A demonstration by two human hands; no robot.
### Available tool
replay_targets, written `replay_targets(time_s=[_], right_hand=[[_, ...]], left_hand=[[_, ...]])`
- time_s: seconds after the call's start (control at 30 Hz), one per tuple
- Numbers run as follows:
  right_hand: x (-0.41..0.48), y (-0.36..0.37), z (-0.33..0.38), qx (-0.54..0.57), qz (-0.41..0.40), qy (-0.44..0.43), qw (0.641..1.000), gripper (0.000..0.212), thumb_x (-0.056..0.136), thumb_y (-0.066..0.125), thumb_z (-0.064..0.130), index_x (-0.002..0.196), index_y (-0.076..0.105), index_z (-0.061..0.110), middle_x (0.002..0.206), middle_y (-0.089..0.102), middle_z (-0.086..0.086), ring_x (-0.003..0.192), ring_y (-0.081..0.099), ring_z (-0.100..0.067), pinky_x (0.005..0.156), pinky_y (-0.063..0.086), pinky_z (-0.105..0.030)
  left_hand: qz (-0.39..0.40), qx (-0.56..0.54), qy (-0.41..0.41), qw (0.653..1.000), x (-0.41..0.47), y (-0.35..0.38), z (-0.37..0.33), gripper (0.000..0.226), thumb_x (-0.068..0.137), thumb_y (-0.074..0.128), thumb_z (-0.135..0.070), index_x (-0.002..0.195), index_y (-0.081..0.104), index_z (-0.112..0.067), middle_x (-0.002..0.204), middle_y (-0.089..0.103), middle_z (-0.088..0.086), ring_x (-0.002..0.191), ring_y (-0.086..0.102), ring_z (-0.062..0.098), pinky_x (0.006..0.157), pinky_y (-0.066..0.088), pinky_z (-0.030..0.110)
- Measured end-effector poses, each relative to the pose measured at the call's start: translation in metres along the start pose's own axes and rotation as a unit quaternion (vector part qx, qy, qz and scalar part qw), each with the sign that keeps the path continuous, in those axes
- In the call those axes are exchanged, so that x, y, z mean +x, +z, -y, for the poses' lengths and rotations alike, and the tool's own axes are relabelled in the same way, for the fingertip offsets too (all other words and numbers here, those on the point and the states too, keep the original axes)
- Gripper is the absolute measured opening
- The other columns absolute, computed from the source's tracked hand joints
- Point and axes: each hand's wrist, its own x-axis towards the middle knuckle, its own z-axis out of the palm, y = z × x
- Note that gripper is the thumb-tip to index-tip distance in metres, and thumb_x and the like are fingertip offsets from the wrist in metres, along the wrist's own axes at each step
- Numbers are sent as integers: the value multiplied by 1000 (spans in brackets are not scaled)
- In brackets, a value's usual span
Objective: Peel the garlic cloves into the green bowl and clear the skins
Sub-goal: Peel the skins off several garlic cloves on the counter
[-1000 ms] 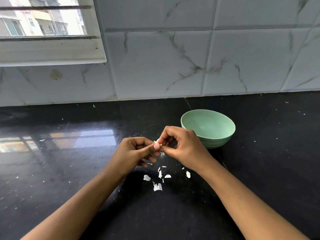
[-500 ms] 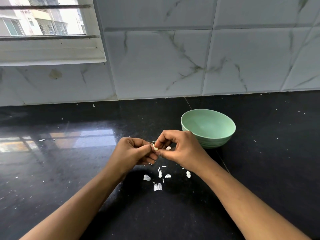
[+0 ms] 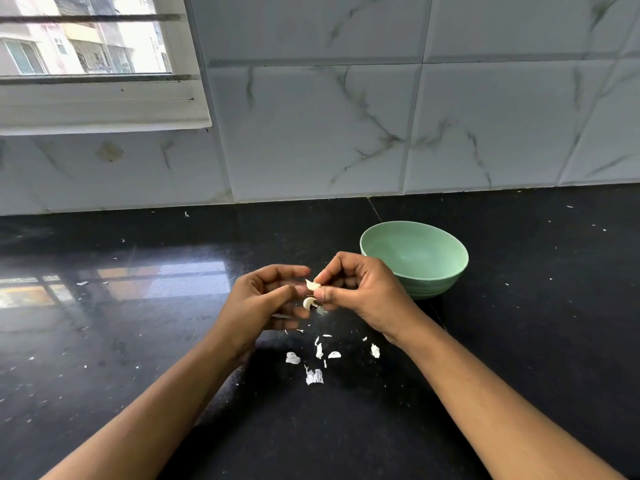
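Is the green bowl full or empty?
Empty, as far as it shows: the bowl stands upright and its inside is plain green, no cloves. Its near bottom is hidden by the rim.

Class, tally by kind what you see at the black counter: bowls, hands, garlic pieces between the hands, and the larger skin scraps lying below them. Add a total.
Green bowl: 1
Hands: 2, left hand and right hand
Garlic pieces: 2
Larger skin scraps: 5
Total: 10
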Motion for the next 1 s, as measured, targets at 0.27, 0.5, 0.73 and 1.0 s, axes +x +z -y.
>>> replay_targets(time_s=[0.27,0.5,0.73,1.0], right_hand=[[-1,-4,8,94,20,79,992,6,82,68,1,83,64,6,81,68,-16,64,65,-13,63,58,-25],[-1,-6,8,117,48,104,987,3,80,67,6,81,65,7,77,68,-11,64,66,-11,65,59,-26],[-3,-3,8,119,27,122,985,7,81,68,5,78,62,6,70,68,-8,59,65,-10,59,58,-25],[-2,4,5,150,11,168,974,8,85,66,10,79,61,8,68,64,-4,57,62,-9,55,57,-23]], left_hand=[[-11,194,227,954,1,-8,2,11,73,74,-20,84,76,-21,87,70,-3,64,69,17,56,56,26],[-13,229,295,927,3,-10,4,13,68,79,-23,79,75,-18,87,68,-8,67,68,15,60,54,21],[-61,288,342,892,0,-9,6,10,69,82,-26,75,75,-24,81,66,-16,62,64,5,56,45,7],[-59,322,376,867,1,-11,11,8,74,75,-25,76,68,-30,88,64,-18,60,65,4,52,52,21]])
